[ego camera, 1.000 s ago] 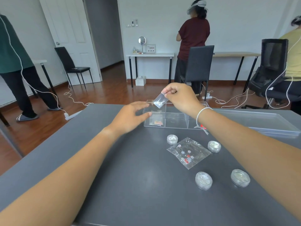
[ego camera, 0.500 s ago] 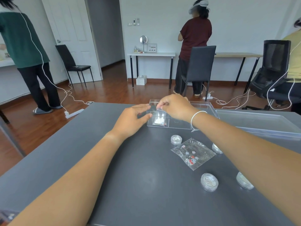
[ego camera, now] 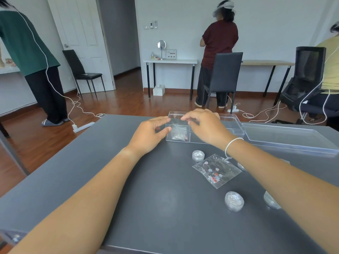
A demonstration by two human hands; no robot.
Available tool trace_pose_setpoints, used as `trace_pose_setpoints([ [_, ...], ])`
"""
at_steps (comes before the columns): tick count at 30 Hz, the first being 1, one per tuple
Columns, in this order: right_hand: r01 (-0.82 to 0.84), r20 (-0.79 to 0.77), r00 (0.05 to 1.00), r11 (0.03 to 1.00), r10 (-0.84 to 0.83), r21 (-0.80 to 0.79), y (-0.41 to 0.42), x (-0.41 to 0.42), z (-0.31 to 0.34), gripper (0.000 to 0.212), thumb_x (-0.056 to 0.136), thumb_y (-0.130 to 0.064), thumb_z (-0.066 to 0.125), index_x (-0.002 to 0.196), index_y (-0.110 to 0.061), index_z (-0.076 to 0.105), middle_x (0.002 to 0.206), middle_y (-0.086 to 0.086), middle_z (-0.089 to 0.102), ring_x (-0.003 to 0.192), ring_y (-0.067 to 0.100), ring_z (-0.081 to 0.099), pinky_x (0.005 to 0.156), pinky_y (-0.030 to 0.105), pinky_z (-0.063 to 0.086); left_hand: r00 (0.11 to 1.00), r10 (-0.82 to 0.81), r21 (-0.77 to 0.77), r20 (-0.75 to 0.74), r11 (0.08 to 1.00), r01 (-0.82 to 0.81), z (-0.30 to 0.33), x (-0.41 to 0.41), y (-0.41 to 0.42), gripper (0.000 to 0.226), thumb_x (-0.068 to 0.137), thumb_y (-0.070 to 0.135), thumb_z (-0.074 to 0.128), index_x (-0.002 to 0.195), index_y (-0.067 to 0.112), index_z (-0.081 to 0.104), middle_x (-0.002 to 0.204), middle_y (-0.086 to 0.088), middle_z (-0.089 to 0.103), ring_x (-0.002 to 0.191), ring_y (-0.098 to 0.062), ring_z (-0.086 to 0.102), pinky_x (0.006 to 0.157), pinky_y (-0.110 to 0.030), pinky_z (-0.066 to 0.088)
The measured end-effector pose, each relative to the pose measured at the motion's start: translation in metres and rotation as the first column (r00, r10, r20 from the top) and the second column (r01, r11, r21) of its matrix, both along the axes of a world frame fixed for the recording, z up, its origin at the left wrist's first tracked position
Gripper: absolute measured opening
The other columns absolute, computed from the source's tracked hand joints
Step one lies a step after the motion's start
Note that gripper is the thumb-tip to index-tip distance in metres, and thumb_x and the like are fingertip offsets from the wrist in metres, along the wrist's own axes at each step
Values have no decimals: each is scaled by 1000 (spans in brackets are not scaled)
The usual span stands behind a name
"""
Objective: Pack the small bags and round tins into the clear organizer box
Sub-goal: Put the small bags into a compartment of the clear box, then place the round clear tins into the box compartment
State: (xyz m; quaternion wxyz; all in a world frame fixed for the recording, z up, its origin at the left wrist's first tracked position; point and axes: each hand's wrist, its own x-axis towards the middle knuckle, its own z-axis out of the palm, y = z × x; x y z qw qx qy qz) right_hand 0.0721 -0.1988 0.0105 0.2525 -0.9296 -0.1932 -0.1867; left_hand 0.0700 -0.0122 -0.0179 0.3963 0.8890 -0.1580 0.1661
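Both hands empty, fingers loose; flower bag (ego camera: 216,170) is lying at 6 o'clock from right hand (ego camera: 205,125), nearer it.

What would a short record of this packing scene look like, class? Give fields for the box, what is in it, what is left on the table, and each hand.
box: clear organizer box, open, at the far side of the grey table
lid: clear lid lying to the right of the box
in box: small bags in the near-left compartment
left on table: flower-print bag; four round tins, one being the nearest tin, two partly hidden by the right arm
left hand: at the box's left wall, holds nothing
right hand: over the box, grip empty
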Motion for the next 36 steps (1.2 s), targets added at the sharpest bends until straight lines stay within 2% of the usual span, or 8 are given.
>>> trace_pose_setpoints([
  [6, -30, 34, 999, 996, 27, 87, -20, -32, 1, 27, 90, -10, 47, 102, -24, 66, 112, -1, 64, 110, 23, 49, 104, 43, 29, 1000, 12, 24, 20, 1000, -13, -1, -2, 2, 35, 86, 26, 59, 120, 21, 59, 134, 4, 54, 113, -15, 55, 81, 8, 26],
  [9, -42, 33, 999, 996, 39, 82, -35, -49, -3, 26, 89, -11, 49, 101, -25, 67, 110, -4, 64, 110, 22, 50, 103, 47, 33, 999, 24, 18, 40, 1000, -25, 1, -6, 0, 34, 86, 27, 59, 120, 23, 60, 133, 6, 55, 113, -15, 55, 94, -10, 31],
  [16, -11, -39, 999, 999, 13, 50, -72, -73, -10, 20, 86, -16, 55, 99, -27, 67, 94, -15, 56, 99, 17, 54, 98, 47, 39, 987, 24, 46, 157, 998, -31, 6, -23, -12, 31, 87, 26, 56, 118, 23, 60, 122, 4, 58, 104, -24, 53, 99, -37, 42],
  [18, 7, -52, 999, 999, -5, 40, -80, -77, -10, 19, 86, -19, 57, 100, -27, 67, 92, -15, 56, 96, 15, 53, 98, 47, 39, 984, -1, 34, 178, 999, -5, 7, -30, -21, 30, 87, 25, 57, 116, 24, 61, 117, 5, 57, 102, -23, 52, 96, -36, 43],
  [21, 42, -72, 997, 999, -41, 4, -93, -84, -12, 19, 85, -23, 59, 102, -28, 66, 97, -13, 58, 94, 11, 46, 99, 46, 37, 978, -88, 25, 187, 996, 84, 7, -42, -35, 28, 85, 24, 59, 113, 27, 63, 103, 14, 54, 88, -16, 52, 81, -22, 41],
  [25, 53, -154, 986, 998, -58, -37, -111, -93, -15, 23, 82, -31, 62, 104, -33, 63, 103, -14, 58, 104, 13, 49, 103, 46, 34, 970, -222, 63, 103, 974, 216, 3, -56, -47, 29, 83, 28, 63, 111, 33, 63, 97, 22, 53, 81, -5, 51, 70, -10, 37],
  [32, 41, -190, 981, 999, -43, -11, -122, -101, -19, 18, 75, -42, 63, 92, -42, 61, 94, -22, 59, 100, 9, 49, 103, 45, 34, 961, -278, 182, -14, 944, 276, -1, -64, -49, 26, 80, 30, 66, 107, 30, 66, 101, 8, 61, 86, -13, 52, 73, -3, 35],
  [36, 36, -192, 981, 999, -38, -16, -120, -102, -22, 17, 75, -33, 68, 91, -38, 64, 91, -22, 61, 98, 9, 51, 103, 43, 33, 955, -294, 210, -27, 933, 293, -2, -64, -48, 22, 80, 26, 66, 102, 28, 68, 97, 11, 62, 84, 0, 52, 80, -10, 39],
])
